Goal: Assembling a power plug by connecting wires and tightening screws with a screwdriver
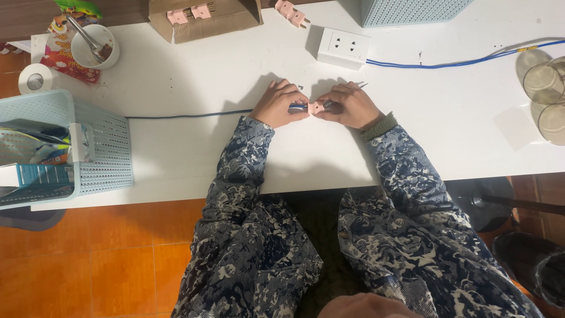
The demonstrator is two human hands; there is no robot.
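Observation:
My left hand (pixel 278 105) and my right hand (pixel 349 106) meet at the middle of the white table (pixel 194 147). Between their fingertips sits a small pink plug connector (pixel 316 107). The left hand pinches the end of a blue cable (pixel 188 115) that runs off to the left across the table, right at the connector. The right hand's fingers close on the pink connector. Both forearms wear dark patterned sleeves.
A white socket block (pixel 344 47) with a blue cable (pixel 465 61) lies behind the hands. More pink connectors (pixel 292 13) and a cardboard box (pixel 203 17) sit at the back. A light blue basket (pixel 88 147) stands left, glass cups (pixel 544 82) right, a bowl (pixel 94 46) far left.

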